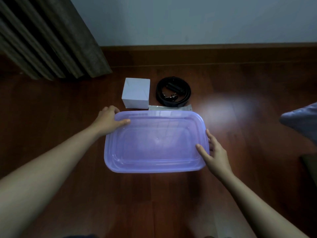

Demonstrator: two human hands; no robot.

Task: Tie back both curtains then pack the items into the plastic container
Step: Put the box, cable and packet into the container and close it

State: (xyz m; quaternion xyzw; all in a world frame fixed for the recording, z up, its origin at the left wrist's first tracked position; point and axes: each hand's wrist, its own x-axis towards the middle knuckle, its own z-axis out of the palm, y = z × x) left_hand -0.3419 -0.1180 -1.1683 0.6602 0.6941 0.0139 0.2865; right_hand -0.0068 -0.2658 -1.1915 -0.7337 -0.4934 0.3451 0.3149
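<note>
A translucent purple plastic container (154,143) lies on the dark wooden floor with its lid on. My left hand (109,121) grips its far left corner, thumb on top. My right hand (212,152) holds its right edge, thumb on the lid and fingers down the side. Just beyond the container stand a white cardboard box (136,93) and a coiled black strap (173,91) with metal clips inside the coil. A flat clear packet (169,107) lies under the strap, partly hidden by the container's far rim.
A dark brown curtain (51,40) hangs down to the floor at the upper left. A pale wall with a wooden baseboard (205,54) runs along the back. A grey-blue cushion (303,121) pokes in at the right edge.
</note>
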